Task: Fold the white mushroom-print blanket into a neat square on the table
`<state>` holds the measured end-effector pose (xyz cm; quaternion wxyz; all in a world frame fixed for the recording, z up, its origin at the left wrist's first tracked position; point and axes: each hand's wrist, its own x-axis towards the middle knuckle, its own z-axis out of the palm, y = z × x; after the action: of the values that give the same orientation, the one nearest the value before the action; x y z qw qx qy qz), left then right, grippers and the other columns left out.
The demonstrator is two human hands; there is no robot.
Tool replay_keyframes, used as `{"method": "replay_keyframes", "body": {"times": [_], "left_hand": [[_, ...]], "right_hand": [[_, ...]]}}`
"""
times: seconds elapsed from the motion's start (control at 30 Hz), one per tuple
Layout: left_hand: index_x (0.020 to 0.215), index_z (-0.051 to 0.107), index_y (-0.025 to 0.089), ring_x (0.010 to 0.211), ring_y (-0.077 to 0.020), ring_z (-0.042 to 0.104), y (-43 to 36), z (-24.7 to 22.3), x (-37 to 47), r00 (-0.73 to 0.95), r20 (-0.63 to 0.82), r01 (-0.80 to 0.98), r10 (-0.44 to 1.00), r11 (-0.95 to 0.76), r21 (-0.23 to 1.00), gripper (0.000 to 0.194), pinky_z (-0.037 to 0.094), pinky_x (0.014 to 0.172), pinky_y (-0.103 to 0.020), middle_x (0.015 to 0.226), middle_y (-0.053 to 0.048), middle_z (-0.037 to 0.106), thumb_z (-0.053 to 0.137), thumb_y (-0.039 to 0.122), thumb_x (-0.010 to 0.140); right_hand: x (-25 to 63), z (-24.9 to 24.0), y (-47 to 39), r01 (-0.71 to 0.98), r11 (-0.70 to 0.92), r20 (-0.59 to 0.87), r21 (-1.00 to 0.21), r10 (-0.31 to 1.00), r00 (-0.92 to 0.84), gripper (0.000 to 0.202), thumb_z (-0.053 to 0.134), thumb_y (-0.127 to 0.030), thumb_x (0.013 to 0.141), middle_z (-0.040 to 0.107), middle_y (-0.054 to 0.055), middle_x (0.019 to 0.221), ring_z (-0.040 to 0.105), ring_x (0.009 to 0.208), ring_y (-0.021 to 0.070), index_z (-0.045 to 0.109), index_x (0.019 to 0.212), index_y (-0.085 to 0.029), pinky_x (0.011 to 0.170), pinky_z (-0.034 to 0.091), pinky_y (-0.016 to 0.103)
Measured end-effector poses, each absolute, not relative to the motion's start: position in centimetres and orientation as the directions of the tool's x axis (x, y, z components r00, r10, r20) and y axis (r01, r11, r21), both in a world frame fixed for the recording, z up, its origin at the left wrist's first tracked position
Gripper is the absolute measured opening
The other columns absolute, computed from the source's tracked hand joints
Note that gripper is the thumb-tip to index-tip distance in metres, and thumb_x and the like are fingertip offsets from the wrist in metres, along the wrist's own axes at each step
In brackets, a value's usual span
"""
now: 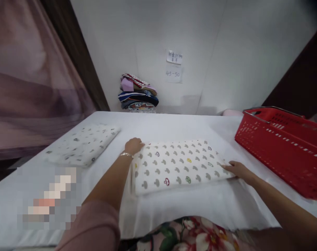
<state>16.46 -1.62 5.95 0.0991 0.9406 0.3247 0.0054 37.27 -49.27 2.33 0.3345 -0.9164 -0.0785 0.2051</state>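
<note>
A folded white cloth [174, 165] printed with grey, red, green and yellow mushrooms lies flat in front of me on the white table. My left hand [134, 145], with a bracelet at the wrist, is at the cloth's far left corner, its fingers closed on the edge. At the right edge, my right hand [238, 169] has its thumb and fingers closed on the cloth's side. Another folded white cloth [83, 144] with small dark prints rests to the left, apart from my hands.
A red perforated basket [284, 150] with a metal handle stands on the right side. Against the wall behind the table [168, 123] is a stack of folded fabrics [139, 94]. Paper notes [174, 74] hang on the wall. A pixelated patch covers the near left.
</note>
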Motion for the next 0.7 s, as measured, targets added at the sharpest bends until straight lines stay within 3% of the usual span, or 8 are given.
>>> {"method": "replay_keyframes", "body": {"times": [0.07, 0.13, 0.23, 0.3, 0.37, 0.5, 0.7], "left_hand": [[0.103, 0.062, 0.019, 0.104, -0.0228, 0.054, -1.3, 5.1, 15.9, 0.754, -0.082, 0.654, 0.652, -0.733, 0.188, 0.032, 0.041, 0.082, -0.029, 0.113, -0.010, 0.060, 0.047, 0.038, 0.083], [0.115, 0.056, 0.018, 0.111, -0.0240, 0.050, -2.0, 4.3, 15.2, 0.728, 0.009, 0.671, 0.686, -0.715, 0.197, 0.037, 0.040, 0.087, -0.031, 0.120, -0.011, 0.056, 0.046, 0.035, 0.084], [0.123, 0.050, 0.014, 0.118, -0.0248, 0.044, -4.6, 3.8, 13.6, 0.713, 0.193, 0.634, 0.675, -0.737, 0.235, 0.041, 0.036, 0.096, -0.034, 0.127, -0.013, 0.051, 0.044, 0.031, 0.086], [0.123, 0.050, 0.014, 0.122, -0.0238, 0.041, -7.0, 3.4, 12.2, 0.748, 0.265, 0.561, 0.608, -0.793, 0.237, 0.041, 0.032, 0.102, -0.034, 0.130, -0.012, 0.049, 0.042, 0.033, 0.087], [0.124, 0.048, 0.016, 0.127, -0.0243, 0.036, -9.7, 2.8, 10.8, 0.803, 0.281, 0.482, 0.525, -0.851, 0.209, 0.043, 0.027, 0.106, -0.037, 0.135, -0.011, 0.045, 0.042, 0.038, 0.088], [0.131, 0.042, 0.014, 0.134, -0.0286, 0.025, -13.3, 0.8, 8.8, 0.867, 0.187, 0.438, 0.461, -0.886, 0.153, 0.055, 0.021, 0.109, -0.044, 0.143, -0.013, 0.036, 0.040, 0.047, 0.088], [0.133, 0.041, 0.016, 0.136, -0.0271, 0.023, -13.6, 0.2, 7.9, 0.881, 0.125, 0.443, 0.457, -0.888, 0.122, 0.056, 0.019, 0.110, -0.045, 0.144, -0.011, 0.035, 0.036, 0.050, 0.088]], "right_hand": [[36.6, 1.4, -49.5, 0.052, -0.799, -0.334, -0.599, 0.308, 0.890, 0.041, 0.059, -0.059, 0.063, 0.066, 0.010, 0.080, 0.063, 0.072, 0.0265, 0.062, 0.080, -0.021, 0.050, 0.053, 0.035], [36.8, 0.8, -49.8, 0.112, -0.850, -0.315, -0.514, 0.309, 0.897, 0.044, 0.057, -0.061, 0.065, 0.066, 0.011, 0.078, 0.063, 0.072, 0.0279, 0.062, 0.081, -0.021, 0.056, 0.053, 0.039], [37.2, 0.7, -49.5, 0.347, -0.861, -0.079, -0.371, 0.401, 0.912, 0.053, 0.054, -0.062, 0.067, 0.066, 0.014, 0.095, 0.061, 0.090, 0.0334, 0.062, 0.099, -0.021, 0.075, 0.051, 0.047], [36.6, 1.0, -47.9, 0.544, -0.770, 0.128, -0.334, 0.535, 0.835, 0.056, 0.048, -0.060, 0.073, 0.060, 0.014, 0.114, 0.053, 0.109, 0.0339, 0.058, 0.112, -0.021, 0.089, 0.045, 0.049], [35.1, 1.3, -45.2, 0.707, -0.619, 0.244, -0.342, 0.668, 0.703, 0.054, 0.042, -0.056, 0.079, 0.051, 0.012, 0.129, 0.044, 0.121, 0.0302, 0.053, 0.119, -0.022, 0.099, 0.039, 0.046], [31.3, 2.5, -37.9, 0.868, -0.336, 0.292, -0.365, 0.844, 0.449, 0.049, 0.036, -0.052, 0.086, 0.038, 0.006, 0.142, 0.030, 0.132, 0.0251, 0.048, 0.126, -0.025, 0.107, 0.030, 0.043], [28.6, 4.7, -28.3, 0.945, -0.097, 0.362, -0.311, 0.908, 0.212, 0.056, 0.026, -0.051, 0.092, 0.024, 0.007, 0.149, 0.012, 0.138, 0.0234, 0.034, 0.139, -0.021, 0.110, 0.019, 0.046]]}}
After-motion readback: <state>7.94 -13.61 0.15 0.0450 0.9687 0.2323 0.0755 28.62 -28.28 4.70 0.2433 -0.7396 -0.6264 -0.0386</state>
